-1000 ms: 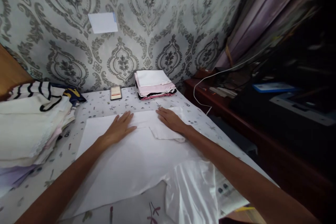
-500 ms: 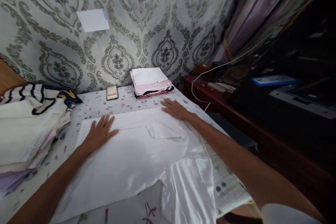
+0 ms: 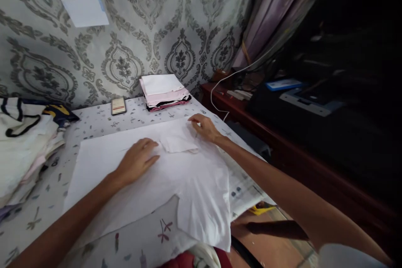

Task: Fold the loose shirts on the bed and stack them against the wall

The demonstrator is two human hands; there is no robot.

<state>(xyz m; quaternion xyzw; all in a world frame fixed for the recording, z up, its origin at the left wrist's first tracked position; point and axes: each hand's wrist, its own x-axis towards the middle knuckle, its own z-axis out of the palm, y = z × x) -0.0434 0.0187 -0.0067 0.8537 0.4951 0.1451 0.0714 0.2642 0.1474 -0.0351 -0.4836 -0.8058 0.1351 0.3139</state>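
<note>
Our left hand (image 3: 136, 162) is loosely spread over the white garment (image 3: 161, 182), seemingly keeping it flat. At its two o'clock, our right hand (image 3: 204, 128) curls; whether pinching, we cannot tell.

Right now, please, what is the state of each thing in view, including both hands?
White garment: spread out, creased towards its near sleeve.
White flap: folded, on the garment; whether attached, unclear.
Left hand: loosely open, over the garment.
Right hand: fingers bent, at the garment's far side; grip unclear.
Folded stack: neat, layered.
Clothes at left: piled loosely.
Curtain: gathered by a band.
White cable: slack, curved.
</note>
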